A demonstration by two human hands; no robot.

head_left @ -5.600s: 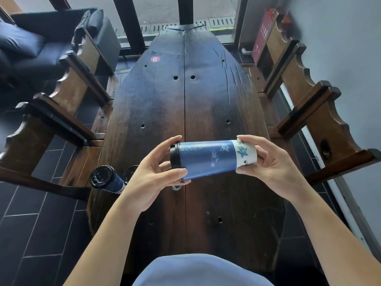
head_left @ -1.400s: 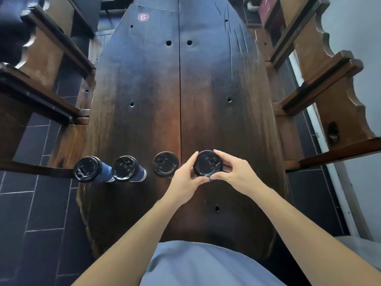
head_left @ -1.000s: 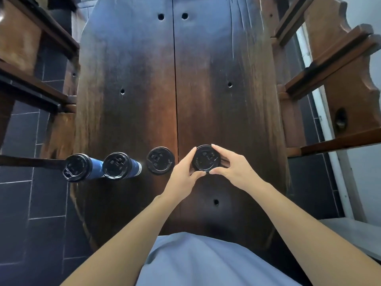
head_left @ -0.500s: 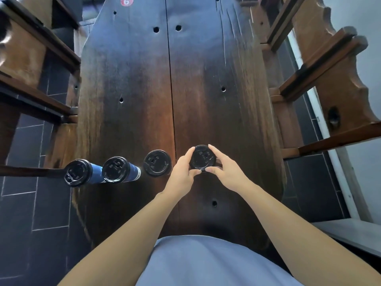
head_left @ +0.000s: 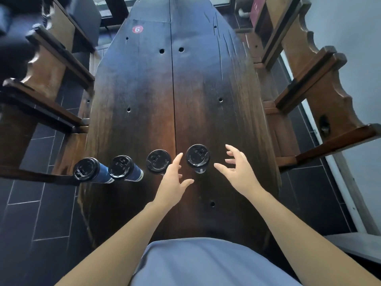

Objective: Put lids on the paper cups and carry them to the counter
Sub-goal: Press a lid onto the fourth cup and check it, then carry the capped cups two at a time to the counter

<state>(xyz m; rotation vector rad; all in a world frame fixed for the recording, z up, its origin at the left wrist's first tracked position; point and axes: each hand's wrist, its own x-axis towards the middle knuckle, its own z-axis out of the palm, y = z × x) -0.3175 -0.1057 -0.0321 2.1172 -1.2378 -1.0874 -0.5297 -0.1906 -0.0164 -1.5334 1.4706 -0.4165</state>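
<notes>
We see our left hand (head_left: 172, 182) and right hand (head_left: 240, 172), fingers spread and holding nothing, flanking a black-lidded blue paper cup (head_left: 198, 158); three more lidded cups (head_left: 121, 168) stand to the left hand's left.

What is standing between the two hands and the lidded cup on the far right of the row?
Nothing visible does. The left hand and the right hand are open on either side of the rightmost cup, with only bare table between. The next cup stands just left of the left hand's fingers.
</notes>
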